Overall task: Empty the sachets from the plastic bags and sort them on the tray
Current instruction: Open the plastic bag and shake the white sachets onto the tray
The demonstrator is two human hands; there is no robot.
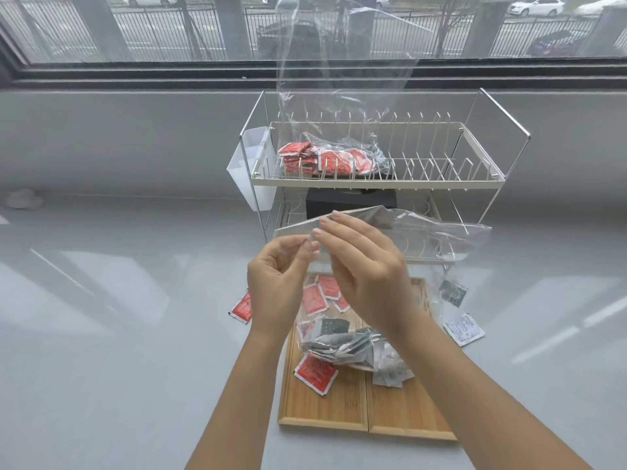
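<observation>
My left hand (276, 286) and my right hand (364, 269) pinch the upper edge of a clear plastic bag (424, 232), held up above the wooden tray (325, 415). The bag hangs down, and grey-green sachets (342, 342) bunch in its bottom, resting on the tray. Red sachets (315, 373) lie loose on the tray's left half. One red sachet (241, 308) lies on the table left of the tray. A white sachet (463, 329) lies to the tray's right. A second clear bag with red sachets (325, 159) sits on the rack's top shelf.
A white wire dish rack (475, 178) stands behind the tray, with a white plastic cup holder (251, 164) on its left side and a black box (349, 201) under the top shelf. A window sill runs behind it. A crumpled white object (23, 198) lies far left.
</observation>
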